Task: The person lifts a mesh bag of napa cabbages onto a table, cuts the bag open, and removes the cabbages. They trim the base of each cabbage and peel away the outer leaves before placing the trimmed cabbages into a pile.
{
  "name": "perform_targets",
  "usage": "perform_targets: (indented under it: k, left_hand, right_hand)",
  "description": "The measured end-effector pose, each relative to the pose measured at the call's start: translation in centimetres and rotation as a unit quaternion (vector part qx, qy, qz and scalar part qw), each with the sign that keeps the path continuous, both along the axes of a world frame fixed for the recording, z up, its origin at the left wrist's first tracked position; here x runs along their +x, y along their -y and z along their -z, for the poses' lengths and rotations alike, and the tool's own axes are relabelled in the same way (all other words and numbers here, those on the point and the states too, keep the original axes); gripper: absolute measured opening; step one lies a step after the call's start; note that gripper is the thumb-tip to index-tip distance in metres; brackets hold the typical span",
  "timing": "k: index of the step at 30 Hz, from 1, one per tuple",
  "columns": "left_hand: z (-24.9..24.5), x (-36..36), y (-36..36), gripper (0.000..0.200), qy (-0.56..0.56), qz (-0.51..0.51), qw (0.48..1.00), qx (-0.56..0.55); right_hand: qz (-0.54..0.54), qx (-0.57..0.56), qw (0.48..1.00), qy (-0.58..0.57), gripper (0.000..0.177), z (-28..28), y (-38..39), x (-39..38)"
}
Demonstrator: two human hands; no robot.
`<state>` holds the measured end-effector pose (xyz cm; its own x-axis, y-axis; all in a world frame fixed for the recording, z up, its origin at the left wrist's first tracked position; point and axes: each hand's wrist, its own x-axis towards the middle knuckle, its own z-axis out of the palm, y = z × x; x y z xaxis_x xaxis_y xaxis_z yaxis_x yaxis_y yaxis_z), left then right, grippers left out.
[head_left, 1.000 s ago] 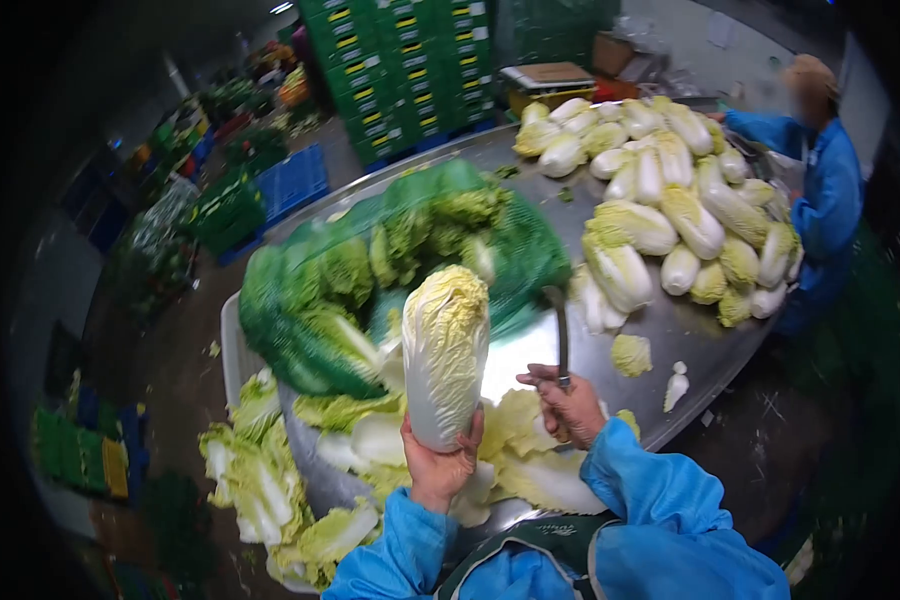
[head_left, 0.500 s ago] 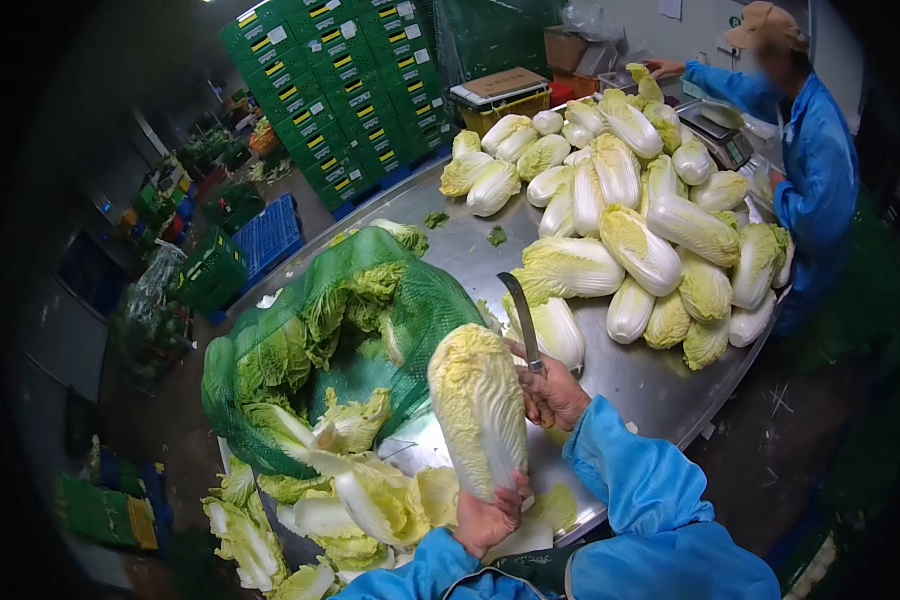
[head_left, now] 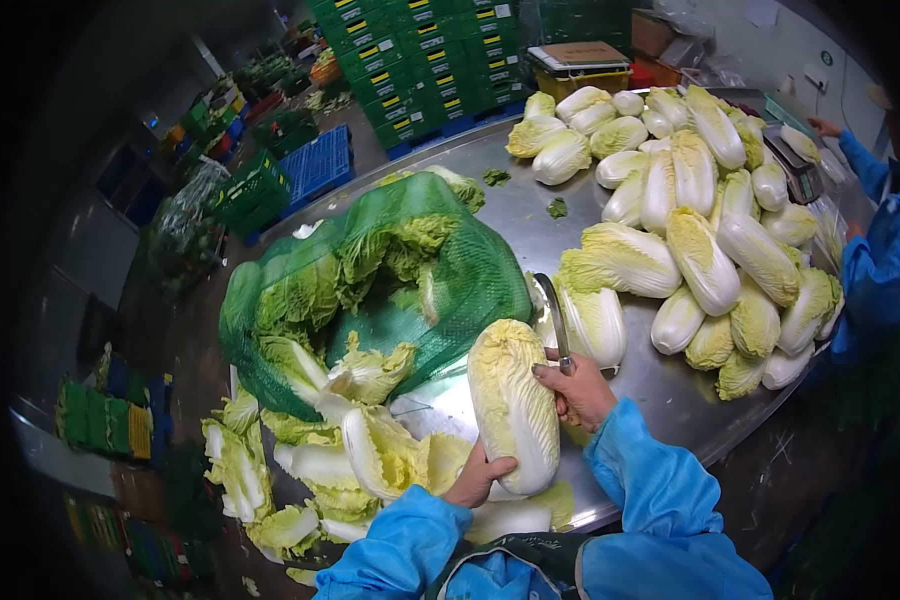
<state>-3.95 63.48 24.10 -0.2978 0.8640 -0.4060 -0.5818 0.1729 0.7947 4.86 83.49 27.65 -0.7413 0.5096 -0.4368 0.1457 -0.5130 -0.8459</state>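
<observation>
A trimmed napa cabbage (head_left: 515, 410) stands nearly upright in front of me, pale green leaf end up. My left hand (head_left: 478, 476) is closed around its white base, thumb across the front. In my right hand (head_left: 580, 390) is a curved knife (head_left: 558, 325), its dark blade pointing up and its handle mostly hidden by the fingers. The right thumb reaches the cabbage's side. Just behind the knife lies another napa cabbage (head_left: 595, 325). Left of my hands are loose outer leaves (head_left: 370, 450) and a green mesh bag (head_left: 495, 265) with leaves in it.
A large pile of napa cabbages (head_left: 705, 255) covers the right of the metal table (head_left: 640, 395). Beyond it, a co-worker's blue sleeve (head_left: 875, 250) is near a scale (head_left: 802, 182). Stacked green crates (head_left: 430, 70) stand behind the table.
My view has swung left, so the table's contents appear farther right. The left thumb now lies across the cabbage's front, and the right thumb has come onto its side. The knife stays in my right hand.
</observation>
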Motion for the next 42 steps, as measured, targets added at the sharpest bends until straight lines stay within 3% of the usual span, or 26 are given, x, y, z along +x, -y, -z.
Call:
perform_targets:
  k: [3, 6, 8, 9, 10, 12, 13, 14, 16, 18, 20, 21, 24, 26, 31, 33, 34, 36, 38, 41, 42]
  left_hand:
    - [0.3, -2.7, 2.7, 0.091, -0.015, 0.054, 0.998, 0.009]
    - [-2.2, -4.8, 4.6, 0.094, 0.084, 0.107, 0.990, 0.033]
    - [-3.1, -5.4, 5.7, 0.095, 0.014, 0.140, 0.990, 0.022]
    - [-3.1, -5.6, 6.5, 0.095, 0.016, 0.143, 0.989, 0.023]
    - [-3.1, -5.7, 7.3, 0.093, 0.034, 0.134, 0.990, 0.017]
    - [-3.0, -6.0, 8.6, 0.092, 0.054, 0.125, 0.991, 0.014]
    - [-3.0, -6.2, 9.4, 0.092, 0.007, 0.160, 0.987, 0.018]
    - [-3.0, -6.2, 10.0, 0.091, -0.039, 0.194, 0.980, 0.022]
    - [-2.9, -6.0, 11.0, 0.091, -0.007, 0.179, 0.984, 0.015]
    - [-3.0, -6.1, 11.7, 0.090, 0.020, 0.169, 0.985, 0.009]
    - [-3.1, -6.1, 12.0, 0.089, 0.002, 0.122, 0.993, -0.007]
    - [-3.3, -6.2, 12.1, 0.089, 0.003, 0.121, 0.993, -0.007]
    - [-4.3, -6.7, 12.0, 0.089, -0.020, 0.141, 0.990, -0.016]
    - [-4.9, -6.8, 11.9, 0.091, -0.090, 0.183, 0.979, -0.027]
    - [-4.1, -6.8, 12.4, 0.095, -0.073, 0.215, 0.973, -0.047]
    - [-3.8, -6.7, 12.5, 0.096, -0.069, 0.212, 0.974, -0.035]
    - [-3.9, -6.7, 12.4, 0.096, -0.064, 0.217, 0.973, -0.034]
    - [-4.3, -6.5, 12.4, 0.097, -0.060, 0.222, 0.973, -0.033]
    - [-4.7, -6.1, 12.3, 0.098, -0.072, 0.190, 0.979, -0.021]
    - [-4.4, -6.2, 12.6, 0.099, -0.117, 0.155, 0.981, -0.015]
    - [-4.4, -6.1, 12.7, 0.099, -0.117, 0.151, 0.982, -0.017]
  right_hand:
    - [0.015, 0.007, 0.999, -0.036, 0.071, -2.1, 1.0, -0.1]
    - [0.026, 0.099, 0.989, -0.106, 0.077, -3.8, 0.3, -1.2]
    - [-0.150, 0.282, 0.935, -0.152, 0.072, -4.6, 0.2, -2.4]
    - [-0.189, 0.329, 0.919, -0.108, 0.051, -4.9, 0.4, -2.8]
    - [-0.188, 0.330, 0.919, -0.105, 0.051, -5.4, 0.6, -3.0]
    - [-0.168, 0.232, 0.958, 0.029, 0.029, -6.4, 0.9, -3.4]
    - [-0.128, 0.193, 0.972, -0.034, 0.021, -6.0, 1.7, -3.5]
    - [-0.132, 0.191, 0.972, -0.031, 0.021, -5.5, 2.1, -3.5]
    - [-0.112, 0.175, 0.976, -0.057, 0.021, -4.9, 3.0, -3.6]
    - [-0.121, 0.115, 0.986, -0.006, 0.026, -6.4, 3.0, -2.7]
    - [-0.176, 0.180, 0.968, 0.005, 0.036, -7.7, 3.4, -2.1]
    - [-0.227, 0.276, 0.934, 0.023, 0.045, -7.3, 3.5, -2.1]
    - [-0.147, 0.479, 0.851, -0.154, 0.040, -4.1, 4.3, -3.1]
    - [-0.170, 0.478, 0.850, -0.143, 0.033, -4.2, 4.0, -3.0]
    - [-0.186, 0.472, 0.854, -0.117, 0.016, -4.0, 4.2, -2.4]
    - [-0.119, 0.351, 0.923, -0.103, 0.016, -4.8, 4.4, -2.2]
    - [-0.118, 0.351, 0.923, -0.102, 0.016, -4.8, 4.2, -2.2]
    - [-0.027, 0.146, 0.988, -0.047, 0.014, -4.8, 3.4, -2.2]
    - [0.095, 0.077, 0.992, -0.027, 0.017, -4.2, 2.1, -2.1]
    - [0.072, 0.149, 0.986, 0.036, 0.020, -5.6, 2.3, -0.5]
    - [0.028, 0.234, 0.971, 0.037, 0.022, -5.7, 3.6, 0.2]
